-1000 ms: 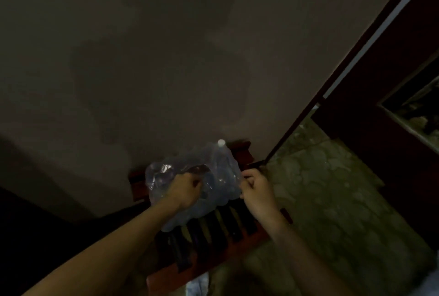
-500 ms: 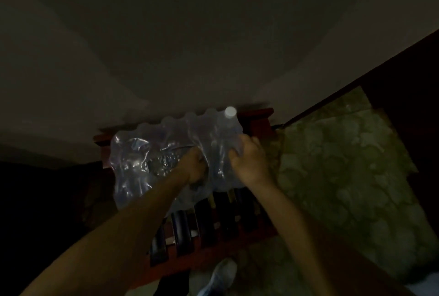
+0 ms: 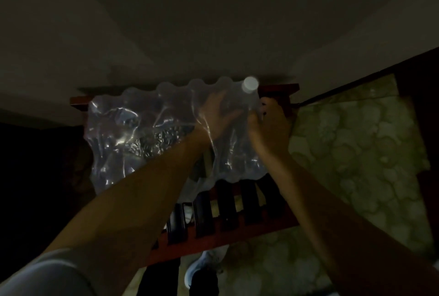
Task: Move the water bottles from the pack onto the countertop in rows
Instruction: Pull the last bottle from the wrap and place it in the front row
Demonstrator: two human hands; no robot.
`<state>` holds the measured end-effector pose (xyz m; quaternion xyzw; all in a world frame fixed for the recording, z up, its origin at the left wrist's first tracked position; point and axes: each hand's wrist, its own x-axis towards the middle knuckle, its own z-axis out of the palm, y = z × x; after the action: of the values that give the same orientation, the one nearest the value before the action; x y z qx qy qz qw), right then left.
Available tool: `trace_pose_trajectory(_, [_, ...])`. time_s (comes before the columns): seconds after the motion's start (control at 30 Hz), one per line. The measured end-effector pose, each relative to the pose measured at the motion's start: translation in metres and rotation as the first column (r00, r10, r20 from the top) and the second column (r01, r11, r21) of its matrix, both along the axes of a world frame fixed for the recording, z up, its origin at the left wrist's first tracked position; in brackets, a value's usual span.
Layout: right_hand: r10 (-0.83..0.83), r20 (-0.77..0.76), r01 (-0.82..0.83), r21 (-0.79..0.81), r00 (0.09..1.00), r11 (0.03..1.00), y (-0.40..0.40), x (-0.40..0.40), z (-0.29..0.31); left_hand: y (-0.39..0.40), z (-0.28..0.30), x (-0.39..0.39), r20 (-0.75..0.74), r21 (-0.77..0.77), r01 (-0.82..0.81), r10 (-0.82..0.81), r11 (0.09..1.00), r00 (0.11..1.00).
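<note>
Shrink-wrapped clear plastic pack (image 3: 142,134) looks slippery, floppy; left hand (image 3: 218,115) reaches inside, fingers spread, right hand (image 3: 268,127) pinches film beside white-capped bottle (image 3: 249,86); grasp bottle bodies.

Clear wrap (image 3: 133,134), white cap (image 3: 250,84), red-brown slats (image 3: 228,231).

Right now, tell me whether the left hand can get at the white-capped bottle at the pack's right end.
Probably yes. The left hand is already inside the plastic wrap, fingers spread near the white-capped bottle. The right hand pinches the wrap beside it and does not seem to block the way. Blur hides whether there is contact.
</note>
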<state>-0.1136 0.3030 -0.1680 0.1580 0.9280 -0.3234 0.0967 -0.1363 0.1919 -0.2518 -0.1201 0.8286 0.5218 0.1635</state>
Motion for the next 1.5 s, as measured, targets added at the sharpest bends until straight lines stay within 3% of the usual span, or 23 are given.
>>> trace_pose_trajectory(0.23, [-0.031,-0.02,0.032,0.05,0.999,0.998,0.002,0.002,-0.005,0.001,-0.007,-0.008,-0.123,-0.183,0.036,-0.059,0.983,0.991])
trace_pose_trajectory(0.27, [-0.022,-0.011,0.023,0.089,1.0,0.996,0.003,0.002,-0.004,0.002,-0.002,-0.008,-0.178,-0.262,0.004,-0.052,0.965,0.983])
trace_pose_trajectory(0.33, [0.001,0.007,-0.002,0.144,1.0,0.99,0.005,-0.001,-0.003,0.015,0.015,-0.003,-0.349,-0.447,-0.235,0.074,0.863,0.934])
trace_pose_trajectory(0.43, [0.023,0.005,-0.023,0.174,1.0,0.984,0.004,-0.003,-0.002,0.031,0.03,0.001,-0.264,-0.512,-0.39,0.292,0.766,0.919])
trace_pose_trajectory(0.5, [0.032,-0.014,-0.029,0.199,0.999,0.98,0.001,-0.004,-0.001,0.023,0.024,0.003,-0.214,-0.593,-0.346,0.272,0.727,0.938])
trace_pose_trajectory(0.6, [0.03,-0.033,-0.022,0.232,0.999,0.972,-0.001,-0.006,-0.001,0.023,0.029,0.0,-0.153,-0.527,-0.311,0.271,0.791,0.95])
trace_pose_trajectory(0.77, [0.014,-0.039,-0.005,0.229,0.999,0.973,-0.003,-0.009,-0.001,0.033,0.038,-0.003,-0.172,-0.467,-0.405,0.369,0.786,0.914])
trace_pose_trajectory(0.9, [0.064,-0.008,-0.06,0.227,0.998,0.972,0.005,-0.01,-0.005,0.026,0.019,0.0,-0.205,-0.318,-0.217,0.156,0.923,0.966])
trace_pose_trajectory(1.03, [0.038,-0.031,-0.029,0.234,0.999,0.972,0.012,-0.014,-0.009,0.012,-0.002,0.0,-0.2,-0.209,-0.012,-0.031,0.978,0.979])
trace_pose_trajectory(1.17, [-0.029,-0.062,0.041,0.201,0.998,0.979,0.016,-0.025,-0.008,-0.002,0.0,0.005,-0.162,-0.222,0.033,-0.07,0.975,0.984])
trace_pose_trajectory(1.5, [-0.017,0.046,0.011,0.135,0.999,0.991,0.022,-0.023,-0.015,-0.037,0.024,0.03,0.243,-0.373,0.227,-0.141,0.9,0.96])
